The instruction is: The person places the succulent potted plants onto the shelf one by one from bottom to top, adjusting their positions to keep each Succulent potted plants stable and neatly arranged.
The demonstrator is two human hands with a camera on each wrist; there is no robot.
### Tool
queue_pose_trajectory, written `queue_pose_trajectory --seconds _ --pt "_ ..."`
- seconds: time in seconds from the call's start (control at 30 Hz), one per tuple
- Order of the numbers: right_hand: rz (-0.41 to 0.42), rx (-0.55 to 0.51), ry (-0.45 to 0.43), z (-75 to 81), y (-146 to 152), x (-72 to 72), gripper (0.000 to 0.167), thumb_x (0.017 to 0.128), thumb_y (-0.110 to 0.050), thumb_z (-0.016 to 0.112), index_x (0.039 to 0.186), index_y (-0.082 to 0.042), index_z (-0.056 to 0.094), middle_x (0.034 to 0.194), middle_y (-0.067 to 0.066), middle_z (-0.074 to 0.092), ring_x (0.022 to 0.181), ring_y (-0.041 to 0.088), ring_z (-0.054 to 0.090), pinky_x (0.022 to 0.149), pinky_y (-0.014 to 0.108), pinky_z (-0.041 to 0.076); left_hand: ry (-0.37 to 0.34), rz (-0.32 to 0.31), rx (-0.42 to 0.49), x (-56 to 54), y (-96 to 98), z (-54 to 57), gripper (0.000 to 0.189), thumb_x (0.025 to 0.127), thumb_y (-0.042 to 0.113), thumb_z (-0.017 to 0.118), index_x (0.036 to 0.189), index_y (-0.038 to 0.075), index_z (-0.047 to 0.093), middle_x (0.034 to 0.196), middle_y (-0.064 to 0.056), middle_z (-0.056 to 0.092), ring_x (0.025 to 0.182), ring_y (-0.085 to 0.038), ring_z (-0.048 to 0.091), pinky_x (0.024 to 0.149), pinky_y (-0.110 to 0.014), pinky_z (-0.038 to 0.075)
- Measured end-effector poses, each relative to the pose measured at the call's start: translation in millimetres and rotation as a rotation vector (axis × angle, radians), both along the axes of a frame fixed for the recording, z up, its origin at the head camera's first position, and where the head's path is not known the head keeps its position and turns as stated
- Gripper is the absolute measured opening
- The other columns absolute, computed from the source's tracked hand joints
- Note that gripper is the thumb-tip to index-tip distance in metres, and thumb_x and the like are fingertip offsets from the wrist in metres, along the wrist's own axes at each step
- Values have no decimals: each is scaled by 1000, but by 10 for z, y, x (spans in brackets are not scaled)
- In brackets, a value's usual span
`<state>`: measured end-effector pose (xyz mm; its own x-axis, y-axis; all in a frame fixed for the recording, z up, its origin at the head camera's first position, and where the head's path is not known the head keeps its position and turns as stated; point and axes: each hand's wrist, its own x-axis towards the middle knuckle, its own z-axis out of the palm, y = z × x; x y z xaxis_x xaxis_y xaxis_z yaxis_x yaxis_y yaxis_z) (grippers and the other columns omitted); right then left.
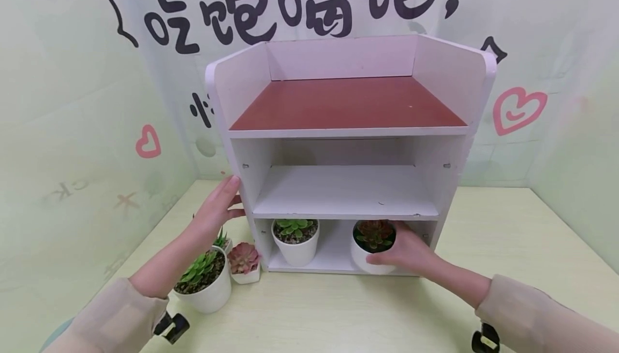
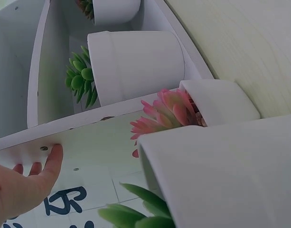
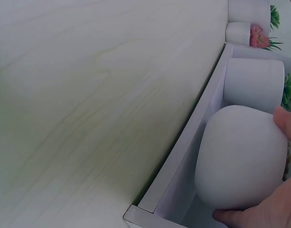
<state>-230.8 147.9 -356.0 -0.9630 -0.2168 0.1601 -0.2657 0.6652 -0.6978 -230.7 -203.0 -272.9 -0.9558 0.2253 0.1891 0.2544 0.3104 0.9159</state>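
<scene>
My right hand (image 1: pixel 411 248) grips a white pot with a reddish succulent (image 1: pixel 373 235) on the right of the shelf unit's bottom level. In the right wrist view the thumb and fingers lie around the side of that rounded pot (image 3: pixel 242 159). A pot with a green succulent (image 1: pixel 296 243) stands to its left on the same level. My left hand (image 1: pixel 217 205) touches the outer left side of the white shelf unit (image 1: pixel 345 216). Seen from the left wrist, the fingertips (image 2: pixel 55 154) rest against that side panel, holding nothing.
Left of the unit, a large white pot with a green succulent (image 1: pixel 210 288) stands beside a small pot with a pink succulent (image 1: pixel 244 261). Another small green plant (image 1: pixel 222 241) sits behind them. The unit's top is red-brown (image 1: pixel 345 103), and it stands on a pale wooden table (image 1: pixel 329 315).
</scene>
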Motion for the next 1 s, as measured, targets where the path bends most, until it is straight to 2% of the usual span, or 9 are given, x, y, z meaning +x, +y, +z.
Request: queue_pose_trajectory --seconds 0.4,0.63,1.0 --pt "-53 -25 -34 -22 1 -49 92 65 -33 80 133 3 30 129 21 42 118 34 43 96 48 40 -2 -2 3 8 13 11 61 97 48 26 146 12 18 141 -17 33 124 -37 40 98 -52 37" --pt "-57 -52 -60 -40 14 -70 93 66 -34 80 134 2 27 131 21 39 120 35 40 98 49 38 -4 6 1 11 14 10 61 97 49 26 146 13 17 141 -17 32 124 -37 39 98 -53 37" --pt "-68 -41 -83 -41 16 -71 96 66 -34 80 135 3 24 132 22 36 121 36 37 99 51 36 0 4 2 12 13 5 62 97 49 26 146 13 17 141 -17 31 125 -38 38 98 -54 37"
